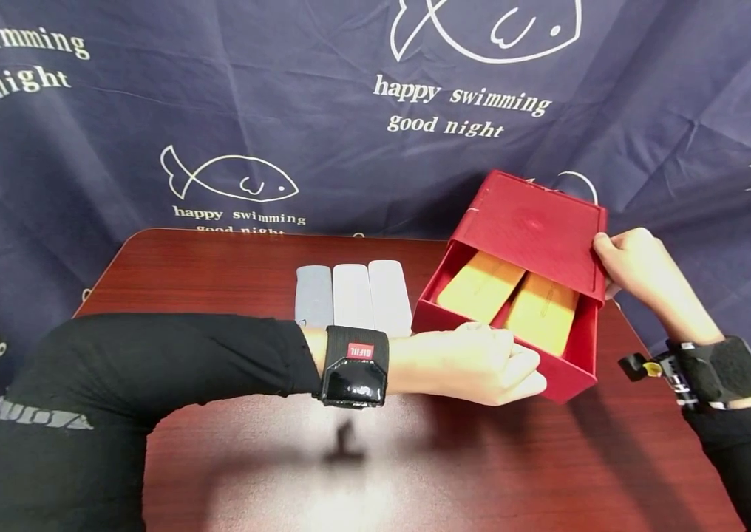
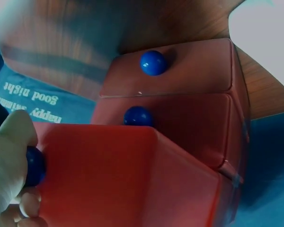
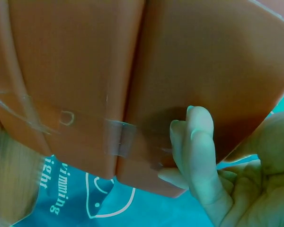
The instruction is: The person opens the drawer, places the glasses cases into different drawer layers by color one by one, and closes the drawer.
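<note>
A red box (image 1: pixel 535 229) with stacked drawers stands tilted at the right of the table. Its top drawer (image 1: pixel 578 373) is pulled out, and two flat golden-yellow pieces (image 1: pixel 480 286) lie side by side in it. My left hand (image 1: pixel 482 362) is at the drawer's front and pinches its blue knob (image 2: pixel 34 165). Two more blue knobs (image 2: pixel 153 63) show on the shut drawers below. My right hand (image 1: pixel 628 258) grips the box's far right corner, fingers (image 3: pixel 194 142) curled against its red wall (image 3: pixel 85 71).
Three flat rounded pieces, one grey (image 1: pixel 314 295) and two white (image 1: pixel 371 294), lie in a row left of the box on the dark wood table (image 1: pixel 216 273). A navy printed cloth (image 1: pixel 282 96) hangs behind and around the table.
</note>
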The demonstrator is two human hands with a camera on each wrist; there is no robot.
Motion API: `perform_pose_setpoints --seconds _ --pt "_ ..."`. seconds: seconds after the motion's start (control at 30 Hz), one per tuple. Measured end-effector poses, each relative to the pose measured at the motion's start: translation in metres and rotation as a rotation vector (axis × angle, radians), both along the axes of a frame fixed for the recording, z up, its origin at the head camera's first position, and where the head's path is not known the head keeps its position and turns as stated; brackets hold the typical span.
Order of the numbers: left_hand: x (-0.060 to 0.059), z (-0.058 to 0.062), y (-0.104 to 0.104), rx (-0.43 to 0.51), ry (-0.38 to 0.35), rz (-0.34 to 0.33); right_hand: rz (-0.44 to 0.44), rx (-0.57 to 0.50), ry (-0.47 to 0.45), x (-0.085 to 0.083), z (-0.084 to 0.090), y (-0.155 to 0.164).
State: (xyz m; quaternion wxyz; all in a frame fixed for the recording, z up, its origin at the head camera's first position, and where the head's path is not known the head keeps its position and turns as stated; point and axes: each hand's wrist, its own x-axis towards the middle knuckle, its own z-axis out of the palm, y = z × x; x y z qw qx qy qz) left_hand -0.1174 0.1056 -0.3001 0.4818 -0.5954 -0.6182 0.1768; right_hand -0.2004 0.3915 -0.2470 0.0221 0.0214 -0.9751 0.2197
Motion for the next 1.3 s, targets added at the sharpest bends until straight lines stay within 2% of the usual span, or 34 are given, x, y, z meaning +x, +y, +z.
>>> perform_pose_setpoints --seconds 0.17,0.23,0.37,0.53,0.67,0.87,1.17,1.23,1.3 --pt "0.002 0.000 0.002 0.021 0.036 0.002 -0.007 -0.002 0.007 0.004 0.001 -0.002" --pt "0.003 0.002 0.003 0.009 0.055 0.021 -0.011 -0.003 0.004 0.005 0.002 -0.003" --pt "0.002 0.002 0.004 0.020 0.049 0.035 -0.013 -0.003 0.000 0.007 0.003 -0.004" --pt "-0.002 0.000 0.003 0.051 0.009 -0.015 -0.014 0.001 0.005 0.008 0.001 -0.004" --pt "-0.007 0.000 0.002 0.029 -0.012 -0.062 -0.017 -0.001 0.014 0.008 -0.001 -0.004" --pt "-0.011 -0.001 0.001 0.031 0.002 -0.124 -0.018 -0.017 -0.006 0.011 -0.001 -0.004" --pt "-0.009 -0.006 0.002 0.071 -0.011 -0.155 -0.010 0.010 -0.030 0.013 -0.001 -0.003" --pt "-0.011 -0.007 0.003 0.066 -0.001 -0.139 -0.010 0.021 -0.021 0.015 -0.002 -0.004" --pt "-0.016 -0.006 0.002 0.046 0.010 -0.095 -0.005 0.011 -0.015 0.017 -0.002 -0.007"
